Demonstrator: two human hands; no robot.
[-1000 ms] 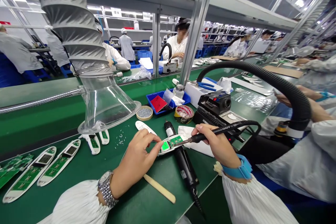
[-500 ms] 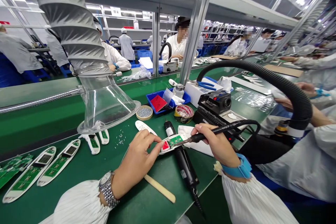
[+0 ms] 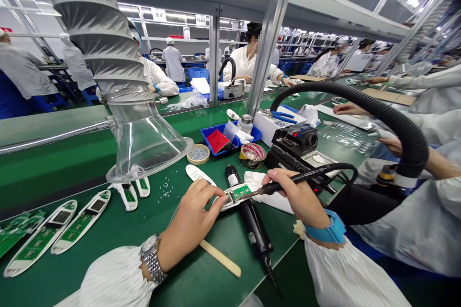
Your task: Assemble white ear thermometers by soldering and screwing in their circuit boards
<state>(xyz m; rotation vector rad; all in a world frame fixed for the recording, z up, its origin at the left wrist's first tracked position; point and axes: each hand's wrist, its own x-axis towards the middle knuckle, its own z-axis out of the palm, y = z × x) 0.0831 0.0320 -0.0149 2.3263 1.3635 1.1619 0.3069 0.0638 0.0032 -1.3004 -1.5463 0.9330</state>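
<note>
Green workbench under hands in bright assembly hall.

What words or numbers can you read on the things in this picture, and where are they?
Nothing here can be read for sure.
White label on the black electric screwdriver: too small.
Dial of the wristwatch: too small.
Marks on the white plastic casing: too blurred.
White signs hanging from the ceiling: too blurred.
</note>
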